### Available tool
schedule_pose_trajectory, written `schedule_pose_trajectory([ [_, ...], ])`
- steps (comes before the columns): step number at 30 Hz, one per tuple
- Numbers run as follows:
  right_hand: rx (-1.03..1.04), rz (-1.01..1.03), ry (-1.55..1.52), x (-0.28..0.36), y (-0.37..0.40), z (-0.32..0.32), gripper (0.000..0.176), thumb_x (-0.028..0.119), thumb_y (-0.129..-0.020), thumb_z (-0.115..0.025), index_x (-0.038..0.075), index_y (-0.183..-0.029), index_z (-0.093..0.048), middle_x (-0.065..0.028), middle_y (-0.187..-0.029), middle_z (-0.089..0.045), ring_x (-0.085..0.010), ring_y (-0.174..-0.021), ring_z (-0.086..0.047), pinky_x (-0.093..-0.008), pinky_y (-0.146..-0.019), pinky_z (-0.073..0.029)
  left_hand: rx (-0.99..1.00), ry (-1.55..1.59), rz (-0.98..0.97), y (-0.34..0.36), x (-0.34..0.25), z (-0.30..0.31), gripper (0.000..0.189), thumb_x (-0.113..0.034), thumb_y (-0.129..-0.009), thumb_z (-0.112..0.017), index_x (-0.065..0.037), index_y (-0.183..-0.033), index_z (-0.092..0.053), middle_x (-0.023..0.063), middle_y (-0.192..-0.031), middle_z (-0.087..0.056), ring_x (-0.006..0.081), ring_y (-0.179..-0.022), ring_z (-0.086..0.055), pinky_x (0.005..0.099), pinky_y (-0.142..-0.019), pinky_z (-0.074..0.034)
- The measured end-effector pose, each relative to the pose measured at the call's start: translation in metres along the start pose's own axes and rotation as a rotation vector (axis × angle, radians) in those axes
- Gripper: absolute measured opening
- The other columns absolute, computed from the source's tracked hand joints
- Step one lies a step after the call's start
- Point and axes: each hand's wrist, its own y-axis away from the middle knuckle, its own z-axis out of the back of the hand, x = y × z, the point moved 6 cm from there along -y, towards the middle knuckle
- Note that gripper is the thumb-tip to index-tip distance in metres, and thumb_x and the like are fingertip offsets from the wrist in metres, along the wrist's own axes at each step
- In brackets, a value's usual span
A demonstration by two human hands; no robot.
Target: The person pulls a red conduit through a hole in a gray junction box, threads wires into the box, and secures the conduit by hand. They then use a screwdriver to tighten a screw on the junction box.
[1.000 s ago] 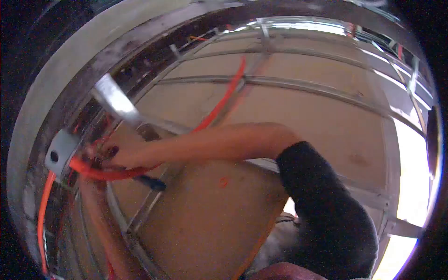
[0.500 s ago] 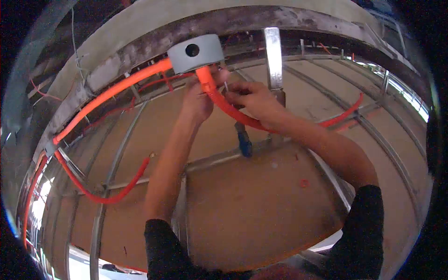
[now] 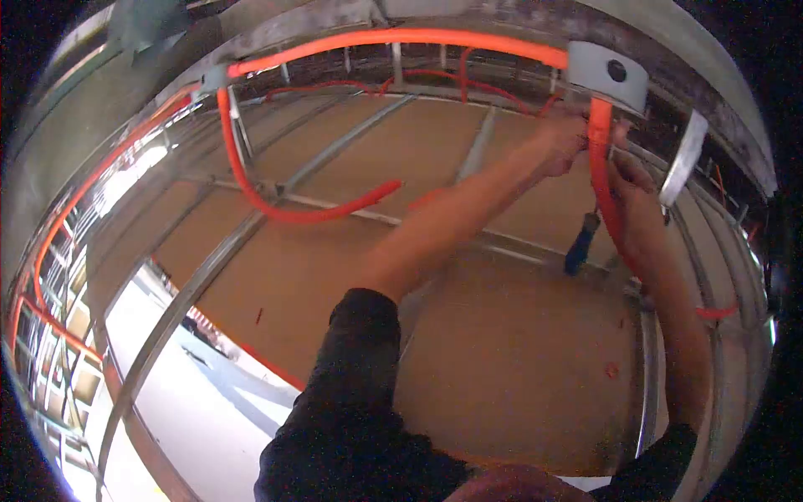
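Observation:
A round grey junction box (image 3: 595, 74) is fixed at the upper right, with a dark hole in its side. An orange corrugated conduit (image 3: 600, 159) hangs from its underside and curves down. Just under the box, my left hand (image 3: 565, 144) is closed beside the conduit, its fingertips partly hidden behind it. On the conduit's other side, my right hand (image 3: 634, 180) has its fingers curled; what they grip is hidden. A blue-handled tool (image 3: 579, 249) points downward below the hands; whether a hand holds it cannot be made out.
Another orange conduit (image 3: 401, 37) runs from the box to a grey fitting (image 3: 215, 78) at the left. From that fitting a loose conduit end (image 3: 309, 215) curls down. A shiny metal strip (image 3: 684, 159) hangs right of my hands. Metal framing (image 3: 192, 293) crosses the brown panels (image 3: 519, 360).
My view has swung left, so the box and both hands now appear farther right. Both hands stay just under the box at the conduit.

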Motion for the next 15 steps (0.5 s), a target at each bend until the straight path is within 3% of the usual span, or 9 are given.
schedule_pose_trajectory([
  [2,-0.102,-0.214,-0.261,-0.011,-0.004,-0.002,0.039,0.015,-0.095,-0.058,0.003,-0.132,-0.053,-0.0031,-0.111,-0.062,-0.0113,-0.094,-0.060,-0.0268,-0.081,-0.048,-0.024,-0.035,-0.005,0.006,-0.007,-0.003,0.023,-0.011,-0.079,-0.075,-0.002,-0.099,-0.068,0.0074,-0.090,-0.069,0.0192,-0.080,-0.065,0.0346,-0.075,-0.052],
  [3,-0.087,-0.215,-0.267,-0.010,0.002,-0.008,0.039,0.015,-0.095,-0.058,0.003,-0.132,-0.053,-0.0031,-0.111,-0.062,-0.0113,-0.094,-0.060,-0.0268,-0.081,-0.048,-0.029,-0.059,0.002,0.009,-0.008,-0.006,0.022,-0.011,-0.078,-0.076,-0.002,-0.097,-0.068,0.0077,-0.089,-0.069,0.0198,-0.080,-0.065,0.0356,-0.074,-0.052],
  [5,0.064,0.251,-0.366,0.047,0.030,-0.032,0.041,0.013,-0.096,-0.056,0.002,-0.134,-0.051,-0.0044,-0.116,-0.061,-0.0124,-0.097,-0.060,-0.0270,-0.085,-0.047,-0.171,-0.173,-0.093,0.029,-0.027,-0.034,0.022,-0.010,-0.078,-0.076,-0.001,-0.096,-0.068,0.0084,-0.089,-0.069,0.0206,-0.080,-0.065,0.0366,-0.073,-0.053],
  [6,0.067,0.243,-0.368,0.038,0.020,-0.028,0.041,0.013,-0.096,-0.056,0.002,-0.134,-0.051,-0.0044,-0.116,-0.061,-0.0124,-0.097,-0.060,-0.0270,-0.085,-0.047,-0.294,-0.285,-0.182,0.038,-0.037,-0.038,0.021,-0.010,-0.077,-0.077,-0.001,-0.094,-0.069,0.0090,-0.088,-0.069,0.0213,-0.080,-0.065,0.0375,-0.072,-0.053],
  [8,-0.116,-0.175,-0.234,-0.019,-0.006,0.006,0.040,0.014,-0.096,-0.055,0.003,-0.135,-0.051,-0.0057,-0.120,-0.061,-0.0131,-0.099,-0.059,-0.0266,-0.086,-0.047,-0.237,-0.272,-0.170,0.030,-0.030,-0.028,0.021,-0.009,-0.077,-0.076,-0.002,-0.095,-0.068,0.0098,-0.088,-0.069,0.0222,-0.080,-0.065,0.0385,-0.072,-0.053],
  [9,-0.110,-0.185,-0.234,-0.024,-0.004,0.015,0.040,0.014,-0.096,-0.055,0.003,-0.135,-0.051,-0.0057,-0.120,-0.061,-0.0131,-0.099,-0.059,-0.0266,-0.086,-0.047,-0.176,-0.269,-0.172,0.025,-0.025,-0.026,0.020,-0.007,-0.077,-0.075,-0.002,-0.095,-0.068,0.0106,-0.088,-0.069,0.0231,-0.080,-0.065,0.0396,-0.071,-0.053],
  [12,0.056,-0.189,-0.245,-0.015,-0.011,-0.001,0.040,0.015,-0.096,-0.054,0.003,-0.135,-0.051,-0.0064,-0.124,-0.060,-0.0134,-0.103,-0.058,-0.0260,-0.089,-0.045,-0.253,-0.132,-0.177,-0.001,0.010,-0.008,0.017,-0.006,-0.077,-0.072,-0.002,-0.093,-0.069,0.0110,-0.088,-0.069,0.0241,-0.080,-0.065,0.0393,-0.072,-0.053],
  [15,-0.058,-0.225,-0.299,-0.017,-0.011,-0.003,0.041,0.018,-0.097,-0.055,0.004,-0.134,-0.051,-0.0039,-0.116,-0.061,-0.0117,-0.097,-0.058,-0.0255,-0.084,-0.045,-0.323,0.018,-0.196,-0.005,0.009,0.020,0.015,-0.005,-0.076,-0.069,-0.002,-0.091,-0.069,0.0114,-0.088,-0.069,0.0252,-0.080,-0.065,0.0391,-0.073,-0.053],
])
